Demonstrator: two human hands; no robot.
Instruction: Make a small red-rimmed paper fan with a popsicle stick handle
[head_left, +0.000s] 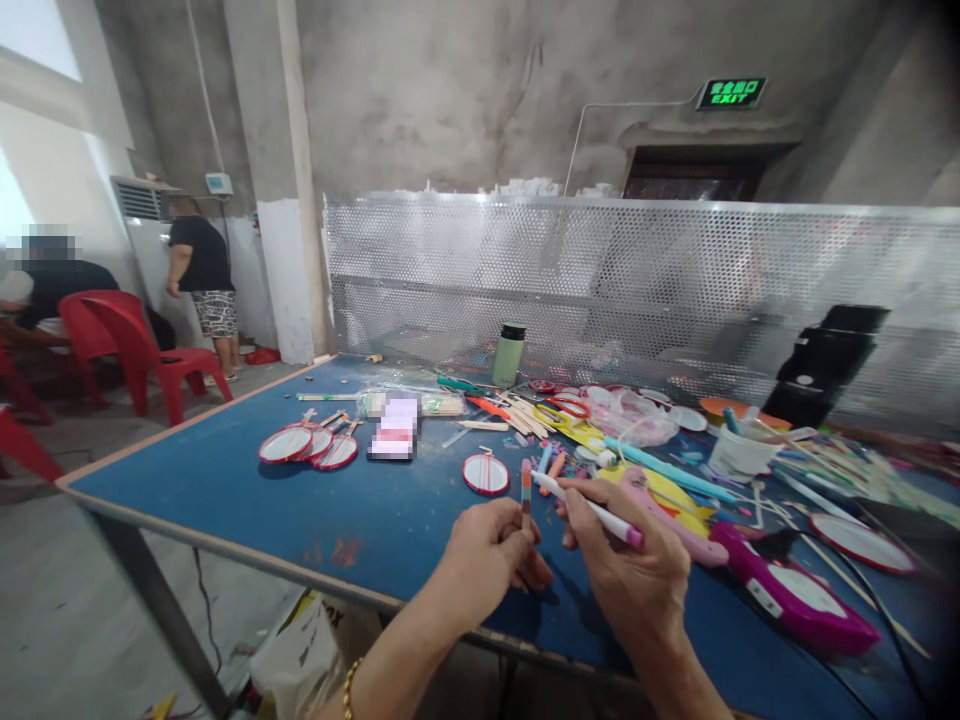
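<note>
Taking the work in hand as the centre of the clock face, the left hand point(487, 545) pinches a short, flat wooden stick banded in orange, green and brown point(526, 493) between thumb and fingers, holding it nearly upright above the table with a smooth blue top and pale edging point(225, 510). The right hand point(637, 560), at 4 o'clock, grasps a slim white pen with a magenta end point(616, 523) in a writing grip. The pen's tip points to 10 o'clock and meets or nearly meets the stick's upper part; whether they touch cannot be told. A beaded gold-coloured bracelet point(349, 690) circles the left wrist.

Just beside the stick, at 10 o'clock, lies a round white disc with a red rim point(486, 474). Well apart at 9 o'clock, similar red-rimmed discs point(286, 445) overlap one another. A phone with a blurred-out screen point(394, 430) lies at 10 o'clock, and a pale green cylindrical bottle with a black lid point(509, 358) stands upright at 12. At 1 o'clock are scattered bare wooden sticks point(525, 413). A white plastic cup holding pens point(742, 458) stands at 2 o'clock, and a glossy magenta plastic device point(795, 600) lies at 4, beyond the right hand.
</note>
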